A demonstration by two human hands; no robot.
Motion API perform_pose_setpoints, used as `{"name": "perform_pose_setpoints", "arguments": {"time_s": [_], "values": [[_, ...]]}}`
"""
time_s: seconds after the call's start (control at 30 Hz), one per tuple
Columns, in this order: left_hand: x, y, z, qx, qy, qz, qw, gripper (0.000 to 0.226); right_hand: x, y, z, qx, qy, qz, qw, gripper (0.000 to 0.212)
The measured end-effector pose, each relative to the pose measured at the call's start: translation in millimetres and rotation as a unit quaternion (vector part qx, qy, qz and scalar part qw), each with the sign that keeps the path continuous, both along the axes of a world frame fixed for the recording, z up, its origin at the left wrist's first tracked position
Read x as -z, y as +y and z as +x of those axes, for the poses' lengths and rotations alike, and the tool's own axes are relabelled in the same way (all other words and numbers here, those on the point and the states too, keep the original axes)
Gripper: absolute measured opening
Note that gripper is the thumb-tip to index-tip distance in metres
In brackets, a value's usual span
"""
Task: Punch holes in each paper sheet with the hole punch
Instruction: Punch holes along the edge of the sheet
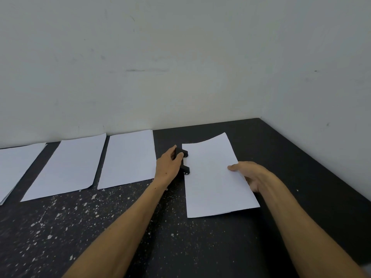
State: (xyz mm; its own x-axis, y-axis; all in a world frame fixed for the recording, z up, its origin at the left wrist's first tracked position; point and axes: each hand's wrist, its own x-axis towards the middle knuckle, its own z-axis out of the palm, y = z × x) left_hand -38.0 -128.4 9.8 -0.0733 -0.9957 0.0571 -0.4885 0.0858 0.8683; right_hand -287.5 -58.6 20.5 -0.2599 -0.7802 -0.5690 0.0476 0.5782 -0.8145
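4 sheets | 1 hole punch (pixel 183 161), L hand (pixel 168 166) grip clamped on it | R hand (pixel 253 176) pinches rightmost sheet (pixel 214 175)

I see the black hole punch (pixel 184 161) standing on the dark speckled surface, its two short arms pointing right and meeting the left long edge of the white sheet (pixel 212 175) nearest the corner. That sheet lies nearly flat, its far edge curling upward a little (whether the edge sits fully inside the slot, I cannot tell). To the left lie three more white sheets in a row along the wall: one (pixel 128 158) just beside the punch, another (pixel 68 167) next, and a third (pixel 14 167) cut off at the frame edge.
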Motion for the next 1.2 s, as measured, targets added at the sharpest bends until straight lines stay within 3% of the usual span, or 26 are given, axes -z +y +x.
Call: {"name": "perform_pose_setpoints", "arguments": {"time_s": [0.4,0.6,0.97,1.2], "values": [[5,-3,1,-0.001,0.005,0.002,1.0,0.04,-5,-19,1,0.01,0.007,0.0,1.0,0.009],[6,-3,0,0.001,0.0,-0.005,1.0,0.037,-1,-33,4,0.003,0.012,-0.001,1.0,0.023],[7,-4,0,0.0,-0.004,-0.014,1.0,0.037,1,-51,5,-0.004,0.027,-0.002,1.0,0.026],[8,-5,0,-0.001,-0.008,-0.016,1.0,0.038,-2,-58,5,0.006,0.026,-0.002,1.0,0.01]]}}
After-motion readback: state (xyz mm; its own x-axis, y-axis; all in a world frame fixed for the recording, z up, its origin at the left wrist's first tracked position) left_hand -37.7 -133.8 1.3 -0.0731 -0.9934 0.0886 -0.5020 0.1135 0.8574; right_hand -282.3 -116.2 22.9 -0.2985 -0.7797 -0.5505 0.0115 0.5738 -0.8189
